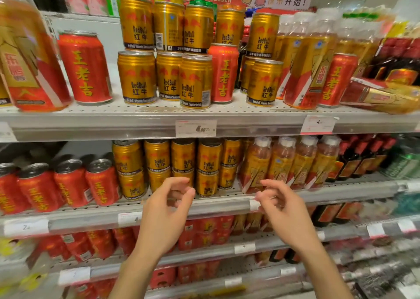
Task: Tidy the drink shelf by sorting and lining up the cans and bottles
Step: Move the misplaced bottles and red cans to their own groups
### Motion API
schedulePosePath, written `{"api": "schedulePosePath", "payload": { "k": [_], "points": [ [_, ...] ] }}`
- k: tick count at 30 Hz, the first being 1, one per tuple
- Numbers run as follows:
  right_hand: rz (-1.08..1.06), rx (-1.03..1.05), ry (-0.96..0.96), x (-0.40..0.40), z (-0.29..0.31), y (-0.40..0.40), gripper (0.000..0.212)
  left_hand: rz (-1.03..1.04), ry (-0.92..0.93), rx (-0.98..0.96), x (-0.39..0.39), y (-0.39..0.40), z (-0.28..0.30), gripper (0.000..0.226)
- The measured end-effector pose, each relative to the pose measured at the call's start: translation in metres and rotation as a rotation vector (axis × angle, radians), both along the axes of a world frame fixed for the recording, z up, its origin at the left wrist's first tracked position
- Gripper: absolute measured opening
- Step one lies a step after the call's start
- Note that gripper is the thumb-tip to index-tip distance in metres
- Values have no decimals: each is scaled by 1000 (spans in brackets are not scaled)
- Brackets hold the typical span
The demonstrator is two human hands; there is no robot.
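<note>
Both hands are hovering in front of the middle shelf, holding nothing. The left hand (167, 204) is showing a loosely curled grip, thumb and fingers apart with empty air between them; the right hand (278, 204) is doing the same, its fingers lightly bent and spread around nothing.

On the upper white perforated metal shelf (159, 113), the drinks are sitting mixed. Gold metal cans with red bull artwork (167, 51) are standing stacked two high in the middle, and a tall red metal can with yellow characters (223, 72) is standing wedged among them, touching the gold ones on its left. Another red can of the same kind (85, 68) is standing alone to the left — beside a large amber plastic bottle with a red-and-gold label (29, 55) that is leaning at the frame's edge. To the right, a third red can (337, 79) is standing in front of clear plastic bottles of amber drink (305, 62), one of them tilting. Further right, a red-and-gold bottle (384, 96) is lying on its side.

On the middle shelf (216, 205) (just behind the hands) things are looking more orderly: red cans (68, 185) on the left, gold cans (184, 160) stacked in the centre, white-capped amber bottles (293, 162) next, then dark bottles with red caps (361, 157).
</note>
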State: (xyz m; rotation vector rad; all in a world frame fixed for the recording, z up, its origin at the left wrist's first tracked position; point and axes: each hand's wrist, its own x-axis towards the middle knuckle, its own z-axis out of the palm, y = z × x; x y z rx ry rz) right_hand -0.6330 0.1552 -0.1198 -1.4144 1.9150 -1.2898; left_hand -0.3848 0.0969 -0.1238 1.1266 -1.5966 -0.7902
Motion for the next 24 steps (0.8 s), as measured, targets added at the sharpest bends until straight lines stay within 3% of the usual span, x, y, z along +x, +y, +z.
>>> {"api": "schedulePosePath", "payload": {
  "k": [15, 24],
  "points": [
    [155, -57, -81, -212, 21, -10, 22, 49, -6, -14, -230, 16, 25, 13],
    [218, -146, 11, -273, 51, -22, 20, 81, -41, -122, -299, 11, 60, 15]
  ]
}}
